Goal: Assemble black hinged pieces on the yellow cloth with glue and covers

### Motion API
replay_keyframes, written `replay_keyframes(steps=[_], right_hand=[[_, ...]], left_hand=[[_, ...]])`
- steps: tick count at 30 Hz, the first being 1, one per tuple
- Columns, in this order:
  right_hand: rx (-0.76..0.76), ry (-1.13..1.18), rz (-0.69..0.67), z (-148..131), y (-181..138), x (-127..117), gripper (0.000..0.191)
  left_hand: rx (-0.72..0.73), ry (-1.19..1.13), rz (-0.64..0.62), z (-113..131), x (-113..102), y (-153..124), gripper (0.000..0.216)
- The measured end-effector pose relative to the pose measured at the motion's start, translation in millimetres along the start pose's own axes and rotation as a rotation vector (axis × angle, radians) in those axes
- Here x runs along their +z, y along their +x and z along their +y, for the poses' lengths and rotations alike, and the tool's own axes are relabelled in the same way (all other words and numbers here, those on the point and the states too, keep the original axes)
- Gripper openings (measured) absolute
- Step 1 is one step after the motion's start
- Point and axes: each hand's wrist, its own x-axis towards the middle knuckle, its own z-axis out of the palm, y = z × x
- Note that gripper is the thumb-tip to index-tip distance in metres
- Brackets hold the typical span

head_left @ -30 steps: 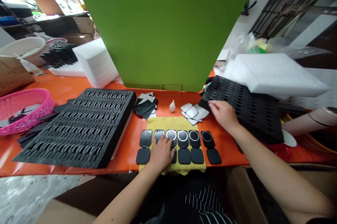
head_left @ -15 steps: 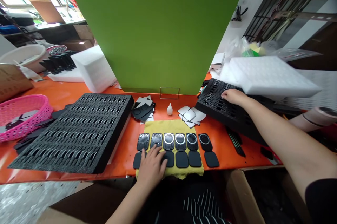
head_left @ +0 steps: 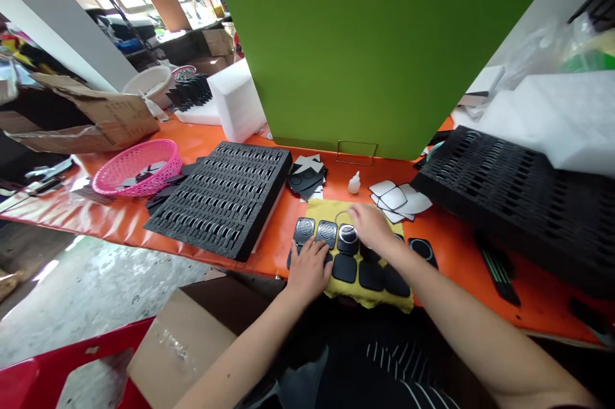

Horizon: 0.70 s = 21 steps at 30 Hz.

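Observation:
Black hinged cases (head_left: 344,268) lie opened out in a row on a yellow cloth (head_left: 317,206); the upper halves have gridded round faces. On one upper half sits a pale ring (head_left: 348,234). My left hand (head_left: 308,270) rests with fingers spread over the lower halves of the leftmost cases. Above the row, my right hand (head_left: 371,227) pinches a thin ring (head_left: 339,213) between thumb and finger, near the second and third cases. My right hand and forearm hide part of the cases behind them. The rightmost case (head_left: 423,250) lies beyond the cloth's edge.
Slotted black foam trays stand left (head_left: 225,197) and right (head_left: 509,191), filled with rings. A small white bottle (head_left: 354,183), white rounded sheets (head_left: 396,199) and dark cut pieces (head_left: 306,179) lie behind the cloth. A green board (head_left: 375,56) rises at the back; a pink basket (head_left: 168,175) sits left.
My right hand has left the right-hand foam tray and come over the cases with a thin ring. My left hand stays on the cases. The view has swung left.

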Motion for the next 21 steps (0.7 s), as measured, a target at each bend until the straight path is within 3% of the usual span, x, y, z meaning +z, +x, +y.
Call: replay_keyframes(steps=[4,13,17,21], right_hand=[[-0.014,-0.054,-0.113,-30.6,6.7,48.5,0.027],[-0.025,-0.118,-0.143,-33.2,14.8,64.3,0.029],[-0.036,-0.077,-0.096,-29.2,7.3,49.1,0.03],[-0.13,0.079,0.122,10.6,-4.4,-7.1,0.032]], left_hand=[[0.003,0.033,-0.017,-1.0,0.6,0.4,0.035],[0.025,0.02,-0.02,-6.6,1.4,6.6,0.026],[0.036,0.0,-0.015,-8.2,1.1,9.3,0.024],[0.034,-0.031,-0.022,-10.3,-1.0,15.1,0.024]])
